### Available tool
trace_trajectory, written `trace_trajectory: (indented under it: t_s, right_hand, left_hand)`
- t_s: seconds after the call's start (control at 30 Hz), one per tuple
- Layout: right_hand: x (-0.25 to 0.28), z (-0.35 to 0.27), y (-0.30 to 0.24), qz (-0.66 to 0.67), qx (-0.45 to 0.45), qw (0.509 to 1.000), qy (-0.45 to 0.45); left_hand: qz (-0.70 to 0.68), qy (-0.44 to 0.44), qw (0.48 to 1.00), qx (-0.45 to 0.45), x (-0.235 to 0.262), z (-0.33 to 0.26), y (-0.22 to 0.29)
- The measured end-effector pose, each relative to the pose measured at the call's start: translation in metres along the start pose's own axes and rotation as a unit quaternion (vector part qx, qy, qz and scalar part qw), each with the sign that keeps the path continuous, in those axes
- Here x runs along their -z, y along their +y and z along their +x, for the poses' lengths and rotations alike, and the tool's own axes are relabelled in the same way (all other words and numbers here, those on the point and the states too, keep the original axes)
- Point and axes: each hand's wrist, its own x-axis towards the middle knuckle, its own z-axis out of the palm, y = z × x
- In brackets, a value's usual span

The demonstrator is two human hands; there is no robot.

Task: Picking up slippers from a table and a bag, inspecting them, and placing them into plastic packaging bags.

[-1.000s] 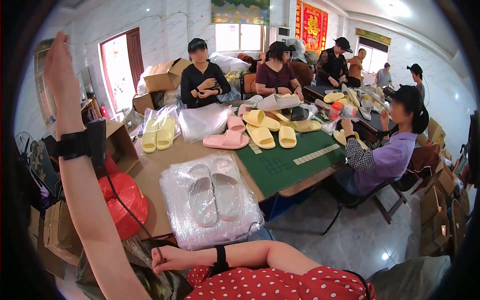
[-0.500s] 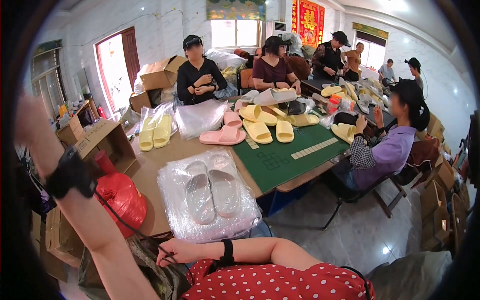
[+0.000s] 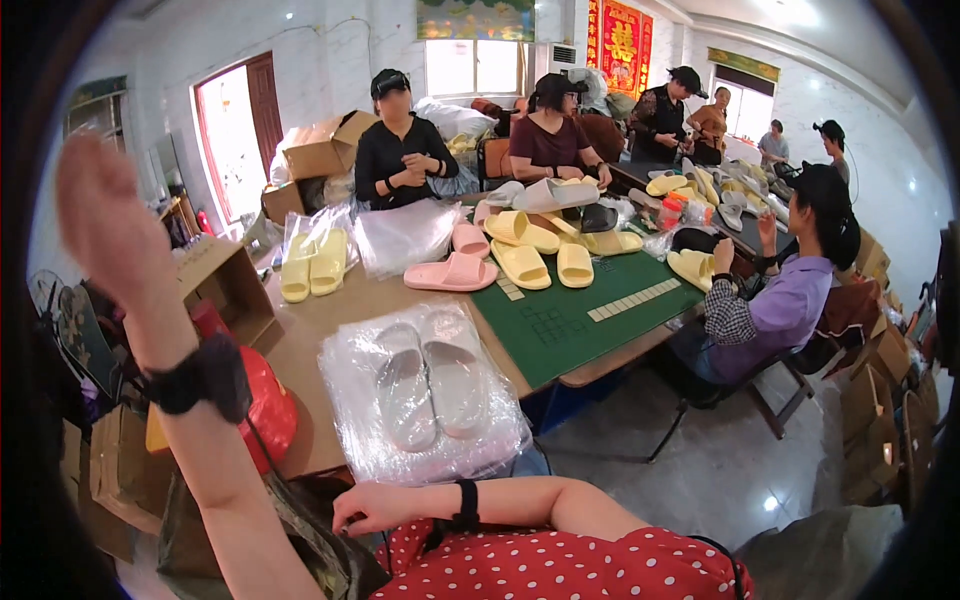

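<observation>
My left hand [image 3: 112, 220] is raised at the far left, off the table, a black band [image 3: 198, 380] round its wrist. Its fingers are blurred and partly hidden. A black cord [image 3: 262, 450] hangs from that band. My right hand [image 3: 378, 507] is low in front of my body, fingers curled inward; whatever they may hold is hidden. Just beyond it, a pair of light grey slippers [image 3: 458, 385] in a clear bag lies on a stack of clear plastic bags [image 3: 352, 425] at the table's near edge.
Yellow slippers [image 3: 575, 265] and a pink slipper [image 3: 450, 272] are piled by a green mat [image 3: 540, 350]. A red plastic bundle [image 3: 270, 415] and open carton [image 3: 235, 290] stand left. A person in purple [image 3: 790, 310] sits right; several others are around the tables.
My left hand has come further into view, its forearm moving right. My right hand has shifted slightly right; the cord no longer crosses it. The person in black has moved their hands.
</observation>
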Motion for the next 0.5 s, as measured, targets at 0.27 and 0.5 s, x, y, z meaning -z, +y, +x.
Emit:
trace_trajectory:
  t_s: [0.27,0.5]
  right_hand:
    - [-0.012,-0.015,-0.002,0.055,-0.046,0.997,-0.03]
    - [0.008,-0.026,-0.033,0.02,-0.086,0.989,-0.115]
  left_hand:
    - [-0.343,-0.117,0.865,0.348,0.028,-0.098,0.024]
    - [-0.285,-0.439,0.796,0.306,0.128,-0.158,0.058]
